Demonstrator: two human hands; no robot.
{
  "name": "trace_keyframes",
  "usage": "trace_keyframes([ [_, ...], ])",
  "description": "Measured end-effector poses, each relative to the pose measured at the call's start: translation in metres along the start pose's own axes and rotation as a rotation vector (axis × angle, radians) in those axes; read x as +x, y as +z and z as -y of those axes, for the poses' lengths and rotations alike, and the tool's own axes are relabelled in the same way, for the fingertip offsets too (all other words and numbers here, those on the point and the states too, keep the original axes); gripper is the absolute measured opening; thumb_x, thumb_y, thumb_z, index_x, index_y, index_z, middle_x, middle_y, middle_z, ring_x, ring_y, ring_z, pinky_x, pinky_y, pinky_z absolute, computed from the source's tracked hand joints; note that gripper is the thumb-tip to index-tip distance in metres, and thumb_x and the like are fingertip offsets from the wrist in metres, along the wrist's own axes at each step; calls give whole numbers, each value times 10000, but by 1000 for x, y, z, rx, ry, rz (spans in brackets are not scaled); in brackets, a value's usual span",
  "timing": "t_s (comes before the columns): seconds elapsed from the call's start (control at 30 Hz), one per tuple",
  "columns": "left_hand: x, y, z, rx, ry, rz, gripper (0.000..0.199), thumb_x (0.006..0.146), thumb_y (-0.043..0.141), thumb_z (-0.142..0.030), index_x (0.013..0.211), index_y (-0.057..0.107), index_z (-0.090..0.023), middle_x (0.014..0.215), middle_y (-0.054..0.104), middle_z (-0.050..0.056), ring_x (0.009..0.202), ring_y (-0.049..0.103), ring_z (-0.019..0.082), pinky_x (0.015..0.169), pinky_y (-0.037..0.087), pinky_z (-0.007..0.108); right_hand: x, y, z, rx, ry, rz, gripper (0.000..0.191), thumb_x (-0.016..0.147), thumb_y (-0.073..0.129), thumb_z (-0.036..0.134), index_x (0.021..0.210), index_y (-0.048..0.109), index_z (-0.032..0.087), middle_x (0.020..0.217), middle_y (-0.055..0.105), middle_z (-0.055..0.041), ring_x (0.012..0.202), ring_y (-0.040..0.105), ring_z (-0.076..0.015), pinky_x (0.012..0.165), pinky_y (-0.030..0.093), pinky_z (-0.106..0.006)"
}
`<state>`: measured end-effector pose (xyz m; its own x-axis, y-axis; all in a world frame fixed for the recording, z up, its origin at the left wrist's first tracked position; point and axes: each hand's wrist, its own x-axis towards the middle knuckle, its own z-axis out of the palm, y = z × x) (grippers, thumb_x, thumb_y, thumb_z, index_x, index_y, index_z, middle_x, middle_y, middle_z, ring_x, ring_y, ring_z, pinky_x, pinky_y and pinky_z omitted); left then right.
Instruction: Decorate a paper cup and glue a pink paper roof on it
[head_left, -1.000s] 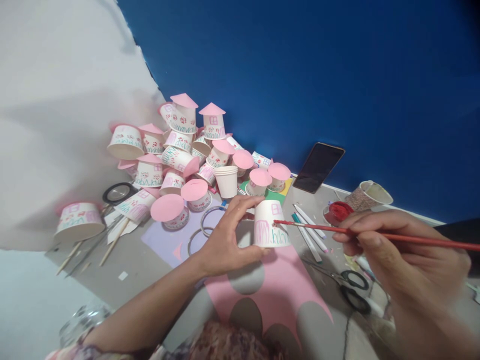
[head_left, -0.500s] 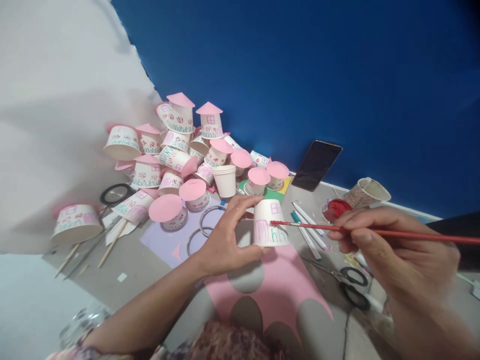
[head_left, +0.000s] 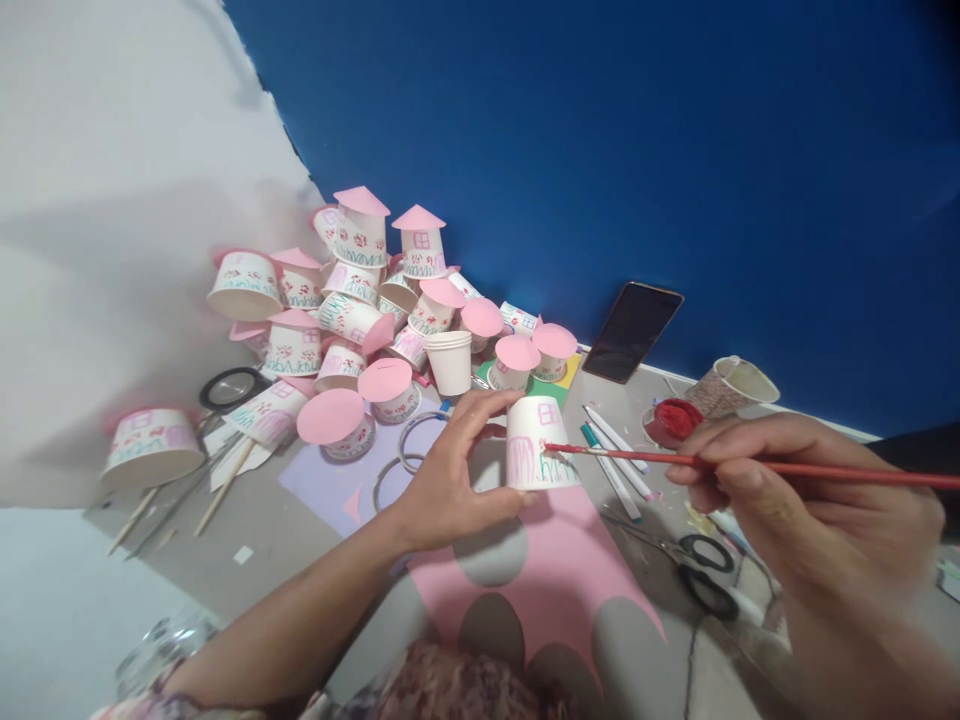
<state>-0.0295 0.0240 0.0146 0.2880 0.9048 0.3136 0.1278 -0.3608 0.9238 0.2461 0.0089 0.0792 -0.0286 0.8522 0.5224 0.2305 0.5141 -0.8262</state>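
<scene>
My left hand [head_left: 457, 470] grips a white paper cup [head_left: 544, 430] that is turned upside down, fingers behind its left side and thumb near the rim. Drawn on the cup are a pink-purple window, a purple door and green grass strokes. In my right hand [head_left: 787, 500] is a thin red paintbrush [head_left: 645, 456], pinched between thumb and fingers. Its red-coated tip touches or nearly touches the cup wall just above the grass, right of the door. Below the cup lies a pink paper sheet [head_left: 525, 570] with round cut-outs.
Many decorated cups with pink paper roofs [head_left: 387, 380] are piled at the left, beside stacked plain cups [head_left: 448, 362]. Markers [head_left: 619, 460], scissors [head_left: 705, 570], a red paint pot [head_left: 673, 420] and a patterned cup [head_left: 731, 388] lie right. A phone [head_left: 634, 330] leans on the blue wall.
The brush tip has shifted slightly right along the cup, from beside the door to above the grass. My right hand moved right with it. The left hand keeps its hold.
</scene>
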Motion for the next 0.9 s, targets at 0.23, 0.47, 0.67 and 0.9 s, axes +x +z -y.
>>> trace_keyframes([
  [0.23,0,1,1,-10,13,7,843,707,844,-143,1463,539,-360,1463,523,92,1389,534,346,1154,522,520,-3,1,-6,45,17,-115,57,885,790,164,898,809,216,758,789,-43,553,697,-171,464,573,-268],
  [0.47,-1,1,2,-21,-3,11,887,694,799,-78,1482,515,-372,1508,499,85,1420,524,351,1195,489,542,-1,-2,-5,33,24,-97,34,900,782,190,893,807,211,731,782,-38,527,662,-152,461,565,-252],
  [0.67,0,1,1,-24,-4,22,883,685,803,-85,1476,522,-359,1501,512,91,1414,529,359,1193,493,549,1,1,-5,-10,13,-58,58,897,774,179,873,801,224,727,775,-23,487,638,-139,445,563,-242],
  [0.9,-1,2,0,-45,-22,10,873,685,800,-81,1471,528,-343,1499,532,92,1412,545,351,1202,483,534,-2,-3,-7,29,22,-70,52,904,773,171,897,804,212,744,782,-40,526,661,-152,459,556,-256],
])
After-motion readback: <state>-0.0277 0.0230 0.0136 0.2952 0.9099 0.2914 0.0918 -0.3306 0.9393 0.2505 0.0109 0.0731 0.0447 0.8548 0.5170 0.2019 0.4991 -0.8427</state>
